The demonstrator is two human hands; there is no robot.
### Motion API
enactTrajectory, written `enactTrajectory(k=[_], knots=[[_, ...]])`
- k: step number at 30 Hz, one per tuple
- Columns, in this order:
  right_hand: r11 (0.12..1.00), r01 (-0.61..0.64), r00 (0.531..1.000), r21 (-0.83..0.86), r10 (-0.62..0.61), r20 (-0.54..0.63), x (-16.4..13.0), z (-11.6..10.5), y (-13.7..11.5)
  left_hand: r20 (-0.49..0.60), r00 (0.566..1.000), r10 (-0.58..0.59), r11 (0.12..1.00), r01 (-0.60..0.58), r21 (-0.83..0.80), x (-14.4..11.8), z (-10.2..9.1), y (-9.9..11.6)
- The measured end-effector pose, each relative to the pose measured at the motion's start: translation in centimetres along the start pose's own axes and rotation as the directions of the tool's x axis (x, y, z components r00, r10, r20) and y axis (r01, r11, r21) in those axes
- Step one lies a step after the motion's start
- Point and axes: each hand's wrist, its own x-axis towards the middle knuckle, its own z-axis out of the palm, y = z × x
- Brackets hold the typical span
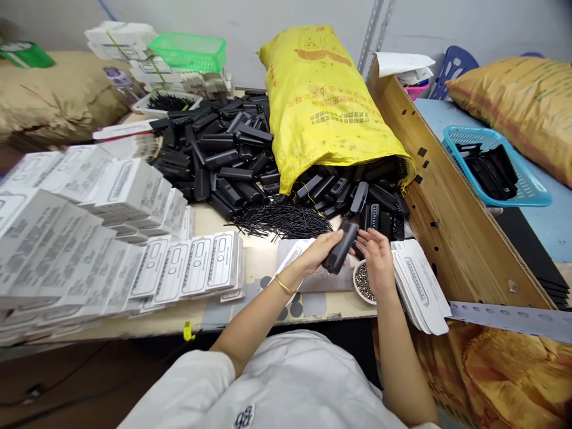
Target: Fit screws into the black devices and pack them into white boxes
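Just right of centre in the frame, the left hand point(318, 249) is clenched around a black case point(340, 246), which stands tilted with its upper end toward the right. The right hand point(379, 257) sits just beside it with fingers spread and loose, fingertips at the case's upper end; whether they press on it cannot be told. Directly below the right hand a small bowl point(363, 282) holds tiny dark-and-light bits, partly hidden by the palm. White flat cards point(422, 286) fan out just right of that hand on the bench point(250, 262).

Above the hands a yellow sack point(322, 101) lies on its side, its mouth open toward the lower right, with black cases spilling out of it. More of them make a pile point(218, 158) left of the sack, and a heap of thin black pins point(286, 220) lies between pile and hands. At upper left a green basket point(190, 52) rests on white boxes. At right a blue basket point(496, 167) holds black cases. White boxes point(75, 232) in rows fill the left.
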Motion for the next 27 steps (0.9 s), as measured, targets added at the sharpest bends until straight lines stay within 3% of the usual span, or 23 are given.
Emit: enactTrajectory(k=[2, 4, 6, 8, 9, 11, 12, 13, 14, 15, 17, 19, 22, 24, 27], knots=[[0.987, -0.117, 0.987, 0.111, 0.104, 0.12, 0.6, 1.3, -0.3, 0.128, 0.991, -0.042, 0.994, 0.029, 0.104, 0.0, 0.0, -0.1], [0.972, -0.193, 0.972, 0.131, 0.172, 0.157, 0.7, 2.4, -0.8, 0.115, 0.991, -0.074, 0.974, 0.047, 0.222, -0.1, -0.7, -0.4], [0.988, -0.102, 0.994, 0.118, 0.097, 0.05, 0.1, 3.2, -1.7, -0.049, 0.995, -0.088, 0.932, 0.099, 0.349, -0.8, -2.2, -0.7], [0.985, 0.167, 0.978, 0.049, -0.159, -0.137, -1.3, 3.9, -3.3, -0.237, 0.972, -0.006, 0.911, 0.103, 0.4, -2.1, -4.1, -1.0], [0.943, 0.333, 0.916, -0.016, -0.327, -0.231, -2.1, 4.2, -4.2, -0.302, 0.952, 0.054, 0.918, 0.071, 0.39, -3.0, -5.1, -1.1], [0.786, 0.606, 0.716, -0.121, -0.605, -0.349, -3.7, 4.8, -5.7, -0.355, 0.922, 0.152, 0.937, -0.02, 0.348, -4.9, -6.5, -1.3], [0.718, 0.682, 0.649, -0.139, -0.682, -0.338, -4.3, 5.1, -6.2, -0.358, 0.917, 0.178, 0.94, -0.051, 0.336, -5.9, -6.8, -1.3], [0.684, 0.718, 0.625, -0.132, -0.716, -0.31, -4.7, 5.4, -6.3, -0.357, 0.914, 0.192, 0.941, -0.068, 0.332, -6.7, -7.0, -1.3], [0.694, 0.713, 0.651, -0.099, -0.708, -0.274, -4.8, 5.6, -6.2, -0.353, 0.914, 0.201, 0.94, -0.079, 0.331, -7.3, -6.9, -1.3], [0.737, 0.674, 0.71, -0.046, -0.664, -0.235, -4.6, 5.8, -5.9, -0.344, 0.916, 0.209, 0.941, -0.092, 0.326, -7.7, -6.6, -1.2], [0.845, 0.524, 0.845, 0.103, -0.5, -0.191, -3.8, 6.0, -4.9, -0.308, 0.927, 0.212, 0.954, -0.128, 0.271, -7.9, -5.6, -1.2], [0.889, 0.371, 0.927, 0.269, -0.335, -0.171, -2.6, 5.7, -3.8, -0.227, 0.955, 0.193, 0.976, -0.163, 0.143, -7.6, -4.2, -1.2], [0.874, 0.215, 0.976, 0.435, -0.178, -0.125, -1.4, 4.7, -2.7, -0.099, 0.981, 0.167, 0.98, -0.176, -0.089, -6.7, -2.1, -1.4], [0.863, 0.128, 0.992, 0.488, -0.114, -0.058, -1.1, 3.9, -2.4, -0.085, 0.984, 0.158, 0.967, -0.171, -0.191, -6.3, -1.3, -1.8], [0.906, 0.052, 0.994, 0.42, -0.086, 0.063, -1.4, 2.6, -2.6, -0.091, 0.993, 0.081, 0.963, -0.101, -0.248, -6.1, -1.7, -2.5]])
